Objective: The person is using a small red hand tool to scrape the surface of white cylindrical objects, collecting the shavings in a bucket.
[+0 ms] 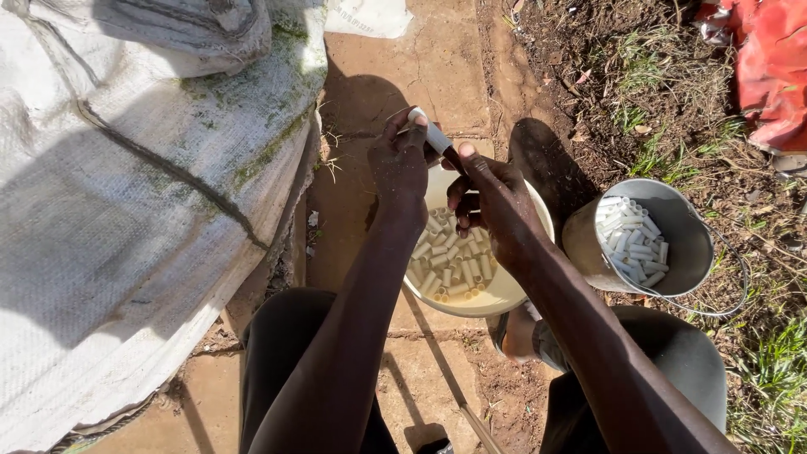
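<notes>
My left hand (pixel 400 161) grips a short white tube piece (pixel 435 134) and holds it above a cream-coloured bowl (pixel 508 296). My right hand (pixel 490 195) touches the tube's lower end with thumb and fingertips, its fingers curled over the bowl. The bowl stands on the ground between my knees and holds several short white tube pieces (pixel 450 261) lying in pale liquid. Both forearms reach forward from the bottom of the view.
A metal bucket (pixel 664 277) with several more white tube pieces stands right of the bowl on its wire handle. A large white woven sack (pixel 126 193) fills the left side. Red cloth (pixel 769 67) lies at the top right on dirt and grass.
</notes>
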